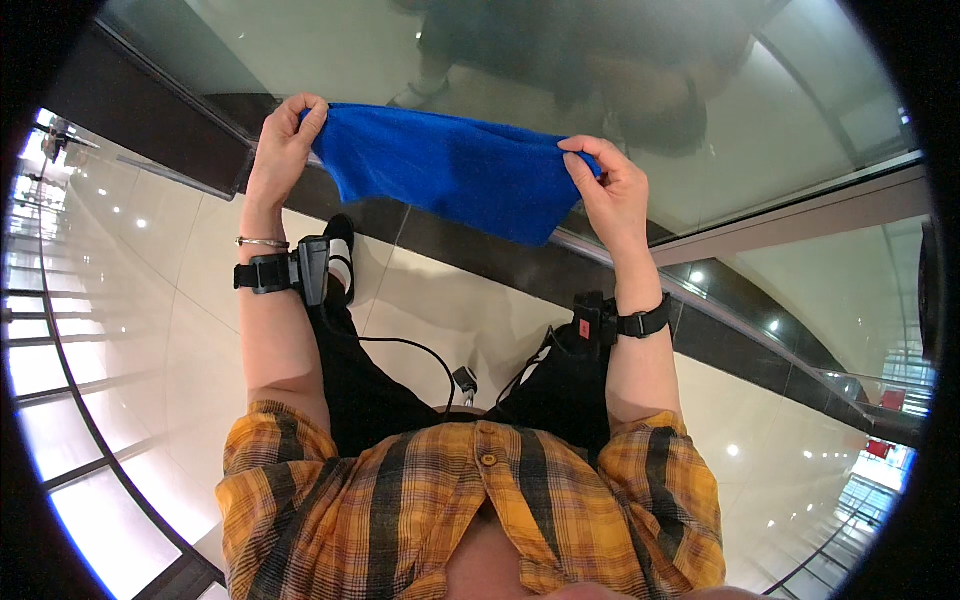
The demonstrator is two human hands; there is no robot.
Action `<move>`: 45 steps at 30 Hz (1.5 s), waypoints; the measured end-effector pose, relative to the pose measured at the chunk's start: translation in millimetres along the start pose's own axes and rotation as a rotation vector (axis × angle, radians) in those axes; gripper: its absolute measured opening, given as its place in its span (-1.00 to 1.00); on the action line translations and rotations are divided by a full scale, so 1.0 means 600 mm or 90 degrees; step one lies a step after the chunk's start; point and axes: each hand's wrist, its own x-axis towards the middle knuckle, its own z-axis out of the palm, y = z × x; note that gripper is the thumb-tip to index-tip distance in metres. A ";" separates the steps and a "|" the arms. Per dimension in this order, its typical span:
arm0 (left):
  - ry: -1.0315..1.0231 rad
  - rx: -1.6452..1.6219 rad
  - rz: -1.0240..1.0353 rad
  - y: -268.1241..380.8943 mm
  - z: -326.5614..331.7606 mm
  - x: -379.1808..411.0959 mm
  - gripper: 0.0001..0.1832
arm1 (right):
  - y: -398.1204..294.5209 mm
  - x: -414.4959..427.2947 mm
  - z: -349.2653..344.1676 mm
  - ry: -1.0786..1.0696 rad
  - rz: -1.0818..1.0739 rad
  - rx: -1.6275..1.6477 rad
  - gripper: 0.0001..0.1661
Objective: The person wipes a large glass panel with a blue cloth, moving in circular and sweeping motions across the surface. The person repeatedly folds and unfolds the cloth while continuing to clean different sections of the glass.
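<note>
A blue cloth [450, 161] is stretched between my two hands, its lower edge hanging free. My left hand [289, 139] pinches its upper left corner between thumb and fingers. The upper right corner is held by my right hand [611, 184], thumb and forefinger closed on it. Behind the cloth stands a glass panel [510, 45] with dim reflections in it. Whether the cloth touches the glass, I cannot tell.
A dark frame post [157, 112] borders the glass on the left. Dark tiles [480, 262] edge the pale tiled floor [442, 300]. Cables run from the wrist-worn devices [311, 270] on my forearms. Window panels [97, 517] lie far left.
</note>
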 end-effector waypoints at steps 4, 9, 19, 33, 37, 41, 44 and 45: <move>-0.026 -0.006 -0.013 0.010 0.001 -0.003 -0.76 | 0.007 -0.001 0.002 0.029 0.007 -0.048 -0.86; -0.021 -0.037 -0.038 0.018 0.003 -0.007 -0.72 | 0.009 -0.002 0.003 0.040 0.000 -0.028 -0.86; -0.018 -0.273 -0.023 -0.002 -0.005 -0.003 -0.73 | 0.018 -0.011 0.006 -0.004 0.044 0.010 -0.86; -0.024 -0.169 0.021 0.001 -0.008 -0.001 -0.77 | 0.037 -0.011 0.007 0.008 0.036 0.041 -0.87; -0.057 -0.174 -0.003 0.007 0.000 -0.004 -0.78 | 0.034 -0.007 0.000 0.010 0.038 0.090 -0.88; -0.059 -0.214 -0.020 0.015 0.003 -0.007 -0.79 | 0.028 -0.008 -0.003 -0.027 0.023 0.089 -0.90; -0.054 -0.221 -0.006 0.002 -0.002 -0.009 -0.79 | 0.025 -0.008 0.002 -0.019 0.058 0.086 -0.89; -0.050 -0.210 0.007 0.008 -0.005 -0.009 -0.79 | 0.032 -0.008 0.004 -0.001 0.034 0.074 -0.89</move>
